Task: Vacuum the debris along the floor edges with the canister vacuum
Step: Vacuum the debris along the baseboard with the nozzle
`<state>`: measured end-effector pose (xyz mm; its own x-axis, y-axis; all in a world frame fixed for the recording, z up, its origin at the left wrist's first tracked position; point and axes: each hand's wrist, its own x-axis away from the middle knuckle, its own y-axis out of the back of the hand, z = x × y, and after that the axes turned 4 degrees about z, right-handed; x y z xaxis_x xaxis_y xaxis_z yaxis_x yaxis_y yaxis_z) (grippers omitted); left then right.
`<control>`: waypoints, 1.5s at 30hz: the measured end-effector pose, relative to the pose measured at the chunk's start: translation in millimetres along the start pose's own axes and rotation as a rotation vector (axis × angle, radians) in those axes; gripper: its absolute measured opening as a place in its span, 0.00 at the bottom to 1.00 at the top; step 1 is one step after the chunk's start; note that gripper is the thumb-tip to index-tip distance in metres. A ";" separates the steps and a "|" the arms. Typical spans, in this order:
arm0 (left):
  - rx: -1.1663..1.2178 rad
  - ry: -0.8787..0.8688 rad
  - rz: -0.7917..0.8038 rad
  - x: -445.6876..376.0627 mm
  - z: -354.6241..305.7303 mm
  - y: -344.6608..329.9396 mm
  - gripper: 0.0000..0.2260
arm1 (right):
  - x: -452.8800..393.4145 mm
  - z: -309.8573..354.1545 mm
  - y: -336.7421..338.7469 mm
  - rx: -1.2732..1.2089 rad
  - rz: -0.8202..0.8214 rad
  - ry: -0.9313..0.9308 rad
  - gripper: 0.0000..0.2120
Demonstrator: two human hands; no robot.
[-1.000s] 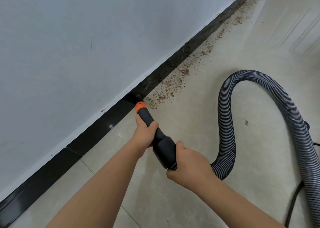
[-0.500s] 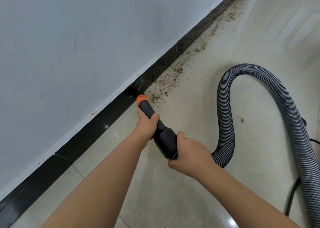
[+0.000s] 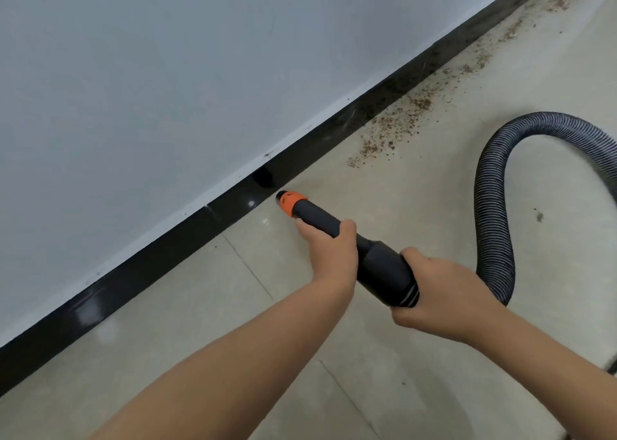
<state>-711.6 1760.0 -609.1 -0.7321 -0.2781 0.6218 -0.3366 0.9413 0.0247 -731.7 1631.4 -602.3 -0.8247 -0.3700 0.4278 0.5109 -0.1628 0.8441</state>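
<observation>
- Two bare hands hold a black vacuum nozzle (image 3: 350, 246) with an orange tip (image 3: 289, 202).
- The left hand (image 3: 330, 256) wraps around the narrow front of the nozzle; the right hand (image 3: 440, 296) grips the wider rear end, where the ribbed hose (image 3: 494, 206) joins.
- The hose loops up on the right and runs off the right edge.
- The tip sits just beside the black baseboard (image 3: 167, 256) under a pale wall (image 3: 167, 72).
- Brown debris (image 3: 387, 132) lies on the tile floor (image 3: 200, 339) along the baseboard, farther off to the right of the tip.
</observation>
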 end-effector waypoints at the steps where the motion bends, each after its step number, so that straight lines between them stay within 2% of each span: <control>1: 0.022 0.021 -0.022 5.8 1.2 7.5 0.34 | 2.3 4.9 1.1 0.016 0.019 0.027 0.18; 9: 0.136 0.081 -0.229 30.0 6.5 69.8 0.35 | 4.5 58.3 -3.8 0.031 0.142 0.208 0.18; 13: 0.136 0.074 -0.256 31.6 9.8 88.9 0.34 | 3.2 75.9 -10.7 0.038 0.153 0.241 0.18; 18: 0.126 0.037 -0.165 20.9 6.8 86.6 0.32 | 8.0 79.0 -11.4 0.037 0.096 0.184 0.18; 30: 0.032 0.033 0.136 14.8 6.6 21.4 0.32 | 38.0 32.3 6.5 0.034 0.032 -0.042 0.17; 38: -0.204 0.086 0.356 -14.2 -7.1 -9.1 0.33 | 30.6 9.2 -6.5 -0.004 -0.050 -0.163 0.20; 45: -0.225 0.128 0.367 -33.6 -15.4 -41.2 0.30 | 11.8 -8.9 -20.0 -0.046 -0.091 -0.239 0.20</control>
<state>-664.0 1733.4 -618.9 -0.6950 0.0948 0.7127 0.0791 0.9953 -0.0552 -749.5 1622.2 -617.0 -0.8990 -0.1263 0.4193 0.4377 -0.2293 0.8694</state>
